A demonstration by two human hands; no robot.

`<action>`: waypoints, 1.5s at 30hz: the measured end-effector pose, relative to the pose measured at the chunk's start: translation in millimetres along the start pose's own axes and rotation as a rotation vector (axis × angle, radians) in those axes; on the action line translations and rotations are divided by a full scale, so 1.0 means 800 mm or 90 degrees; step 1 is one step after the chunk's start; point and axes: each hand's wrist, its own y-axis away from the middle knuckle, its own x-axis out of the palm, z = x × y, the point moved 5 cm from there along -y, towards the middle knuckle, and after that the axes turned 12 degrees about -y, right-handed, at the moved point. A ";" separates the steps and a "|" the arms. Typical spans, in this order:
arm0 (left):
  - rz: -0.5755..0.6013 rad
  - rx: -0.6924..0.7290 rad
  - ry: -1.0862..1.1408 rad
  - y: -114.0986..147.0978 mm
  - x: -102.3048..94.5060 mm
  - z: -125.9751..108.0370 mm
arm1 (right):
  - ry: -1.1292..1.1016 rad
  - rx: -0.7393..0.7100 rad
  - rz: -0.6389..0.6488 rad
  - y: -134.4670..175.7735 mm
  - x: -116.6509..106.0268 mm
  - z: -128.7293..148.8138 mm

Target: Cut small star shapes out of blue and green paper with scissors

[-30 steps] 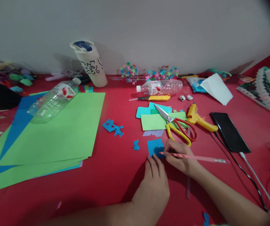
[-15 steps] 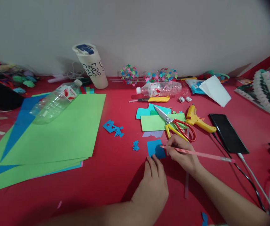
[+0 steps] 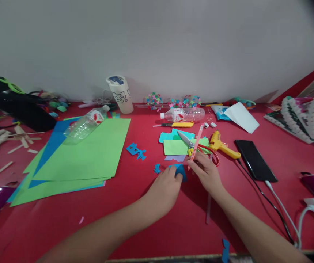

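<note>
My left hand (image 3: 166, 188) is at the left edge of a small blue paper square (image 3: 181, 171), its fingers and thumb closed over that edge and hiding part of it. My right hand (image 3: 207, 175), just right of the square, grips a pink pencil (image 3: 197, 144) that stands tilted up and away. Close to the left fingers lies a little pile of blue paper stars (image 3: 157, 168). Red and yellow handled scissors (image 3: 186, 139) rest on a light green paper strip (image 3: 171, 147) beyond my right hand, which partly hides their handles.
On the left, a clear plastic bottle (image 3: 87, 125) lies on large green sheets (image 3: 91, 157). A yellow glue gun (image 3: 224, 146) and a black phone (image 3: 255, 160) with cables are at right. Behind are a yellow cutter (image 3: 182, 125), another bottle (image 3: 189, 115) and a white tumbler (image 3: 121, 95).
The pencil has swung from lying nearly level to pointing up and away. My left fingers have gone from resting flat to closing on the square's left edge. The whole view has shifted.
</note>
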 end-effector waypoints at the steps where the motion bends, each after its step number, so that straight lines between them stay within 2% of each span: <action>1: 0.006 -0.005 0.033 -0.001 0.002 0.005 | -0.018 0.012 -0.009 0.000 -0.001 -0.002; 5: -0.030 -0.023 0.118 -0.001 0.001 0.024 | -0.104 0.058 -0.036 0.001 -0.005 -0.004; 9: -0.040 -0.017 0.114 -0.001 -0.006 0.031 | -0.159 0.075 -0.037 0.002 -0.005 -0.002; 12: -0.040 -0.010 0.105 0.000 -0.008 0.032 | -0.167 0.109 0.006 0.003 0.001 -0.008; 16: -0.050 -0.001 0.095 0.001 -0.006 0.030 | -0.160 0.173 0.109 0.007 0.019 -0.020; 18: -0.056 0.003 0.094 0.002 -0.004 0.029 | -0.148 0.188 0.125 0.008 0.025 -0.025; 23: -0.064 0.007 0.091 0.002 -0.004 0.029 | -0.104 0.191 0.104 0.011 0.026 -0.031; 45: -0.076 -0.010 0.090 0.006 -0.001 0.028 | -0.068 0.194 0.132 0.013 0.028 -0.036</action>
